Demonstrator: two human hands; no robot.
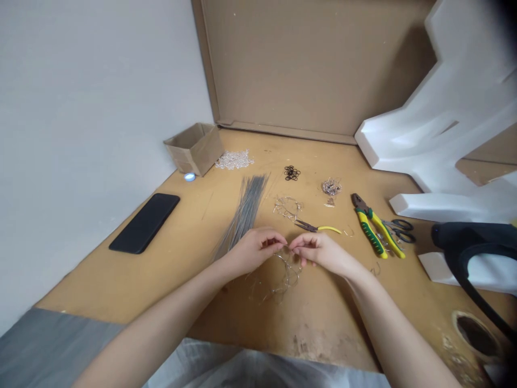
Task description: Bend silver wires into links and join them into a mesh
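Both of my hands meet over the middle of the table, fingertips pinched close together. My left hand [258, 248] grips a thin wire, and my right hand [317, 251] pinches the same wire just beside it. From the fingers hangs a wire ring [286, 275] with several loose looping ends. Left of my hands lies a bundle of straight grey wires [247, 207], its near end behind my left hand. Just beyond my fingers are needle-nose pliers [309, 225] with yellow handles and another bent-wire ring [287, 206].
Yellow-green pliers [374, 223] and scissors [402, 229] lie right. Farther back are black rings [291, 172], a wire coil [332, 186], small clear pieces [235, 159] and a cardboard box [196, 148]. A black phone [144, 222] lies left; white foam [412, 145] stands right.
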